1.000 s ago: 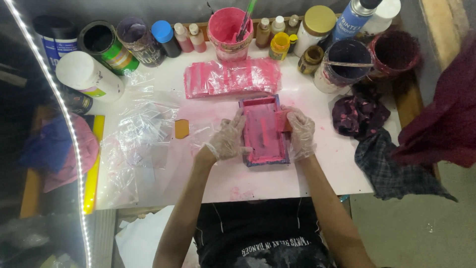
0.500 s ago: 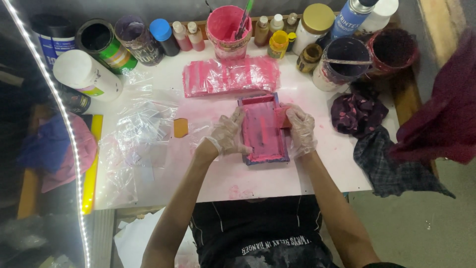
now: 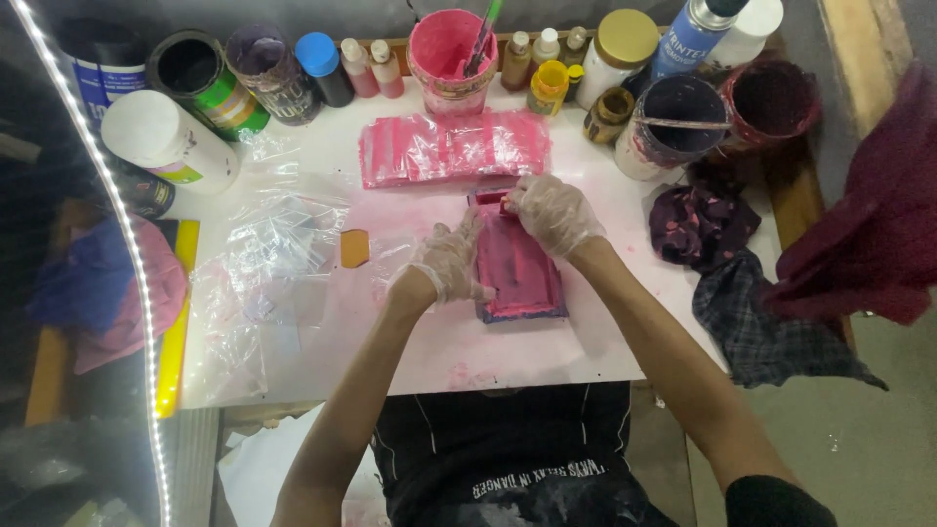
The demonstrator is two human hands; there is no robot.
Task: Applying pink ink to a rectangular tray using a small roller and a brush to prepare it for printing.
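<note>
Both gloved hands on the pink tray, mid-surface.

You're over a white surface, smeared pink, and right at its centre lies the pink rectangular tray, flat, long side running away from you. Behind it sits a row of pink pieces under clear plastic wrap, near but apart from the tray. Further back, the pink-stained paint bucket stands upright with a brush handle in it. Off to your left lies a loose clear plastic sheet. Your right hand, in a clear glove, is at the tray's far end, fingers curled together, pinching the tray's far rim. Your left hand, gloved too, presses the tray's left edge, fingers laid together against it.
</note>
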